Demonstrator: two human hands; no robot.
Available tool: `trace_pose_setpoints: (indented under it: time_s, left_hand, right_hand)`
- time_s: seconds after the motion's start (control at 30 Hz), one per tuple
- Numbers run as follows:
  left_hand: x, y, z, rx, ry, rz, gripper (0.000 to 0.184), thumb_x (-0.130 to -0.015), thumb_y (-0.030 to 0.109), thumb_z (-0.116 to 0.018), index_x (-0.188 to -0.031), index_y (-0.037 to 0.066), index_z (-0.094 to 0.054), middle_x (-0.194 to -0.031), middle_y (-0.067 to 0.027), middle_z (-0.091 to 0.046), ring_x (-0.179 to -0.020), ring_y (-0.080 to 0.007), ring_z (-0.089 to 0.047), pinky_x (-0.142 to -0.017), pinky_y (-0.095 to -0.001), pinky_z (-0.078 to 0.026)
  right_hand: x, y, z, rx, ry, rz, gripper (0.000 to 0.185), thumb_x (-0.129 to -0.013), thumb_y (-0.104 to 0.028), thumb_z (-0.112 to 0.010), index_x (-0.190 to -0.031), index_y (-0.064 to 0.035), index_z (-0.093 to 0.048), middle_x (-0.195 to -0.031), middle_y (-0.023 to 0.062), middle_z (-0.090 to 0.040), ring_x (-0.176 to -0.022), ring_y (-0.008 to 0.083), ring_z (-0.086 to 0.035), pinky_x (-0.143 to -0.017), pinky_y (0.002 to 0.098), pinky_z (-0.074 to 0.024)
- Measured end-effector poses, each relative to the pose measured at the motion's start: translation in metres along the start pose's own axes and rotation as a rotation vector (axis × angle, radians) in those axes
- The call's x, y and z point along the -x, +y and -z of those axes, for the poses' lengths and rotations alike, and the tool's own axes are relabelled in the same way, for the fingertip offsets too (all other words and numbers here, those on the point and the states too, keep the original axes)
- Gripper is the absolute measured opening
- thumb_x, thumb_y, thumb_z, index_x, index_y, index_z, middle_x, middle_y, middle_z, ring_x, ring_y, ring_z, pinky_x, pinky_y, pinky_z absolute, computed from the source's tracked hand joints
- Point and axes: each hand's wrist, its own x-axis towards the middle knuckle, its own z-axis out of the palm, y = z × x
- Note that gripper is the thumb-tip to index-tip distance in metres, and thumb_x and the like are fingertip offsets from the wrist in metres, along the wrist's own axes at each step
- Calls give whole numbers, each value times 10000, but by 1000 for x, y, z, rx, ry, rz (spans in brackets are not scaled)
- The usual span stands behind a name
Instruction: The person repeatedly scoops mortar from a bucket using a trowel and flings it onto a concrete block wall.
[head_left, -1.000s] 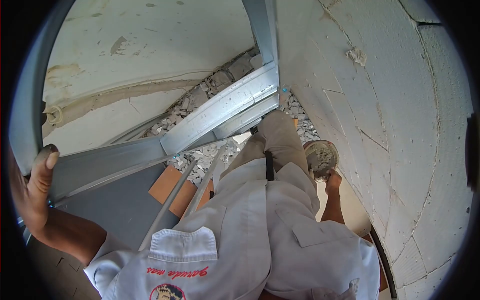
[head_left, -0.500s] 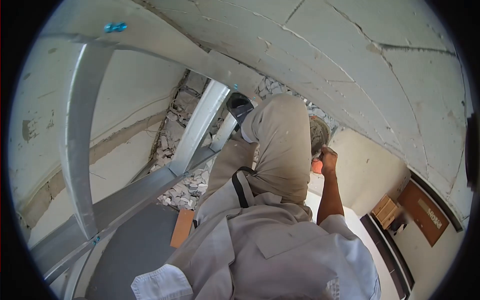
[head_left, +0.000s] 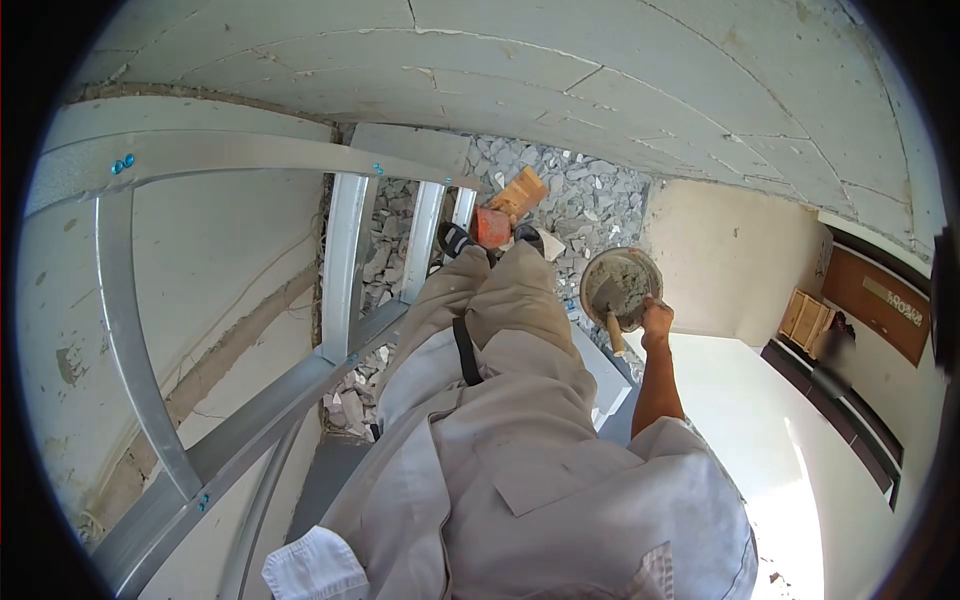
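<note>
My right hand [head_left: 657, 320] is closed on the rim of a round bucket [head_left: 650, 265], held out to the right of my legs. Grey mortar [head_left: 632, 283] lies inside it, and a trowel with a wooden handle [head_left: 615, 333] rests in it, the handle leaning over the near rim. My left hand is out of the frame. On the left a metal ladder-like frame [head_left: 343, 265] with blue screws stands beside my legs.
Broken rubble [head_left: 600, 200] covers the floor around my feet. A red container [head_left: 491, 228] and an orange-brown block [head_left: 520, 192] lie just ahead of them. A block wall [head_left: 560, 85] runs across the top. Wooden crates [head_left: 805, 318] stand far right.
My left hand, on the metal frame a second ago, has gone out of view. The view has turned, and my legs now show down to both feet. The bucket and trowel are more fully visible.
</note>
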Motion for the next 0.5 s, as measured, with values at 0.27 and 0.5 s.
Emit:
trace_pose_setpoints:
  time_s: [0.27,0.5]
  left_hand:
    - [18,-7,-12,12,20,28,1038,-817,513,-863,-1467,-87,-321,-1360,-314,-472,-1248,-400,-466,-1040,-537,-439]
    - [41,-10,-12,-4,55,48,1098,-812,518,-865,-1505,-79,-258,-1418,-329,-421,-1311,-418,-420,-1078,-560,-413]
  right_hand:
    - [9,21,36,-17,155,-107,282,-967,-176,-693,-713,-102,-595,-603,-2,-507,-462,136,-462,-441,313,-388]
    - [-8,35,22,-30,54,-173,267,-967,-192,-679,-771,-15,-636,-682,68,-587,-501,178,-527,-453,345,-427]
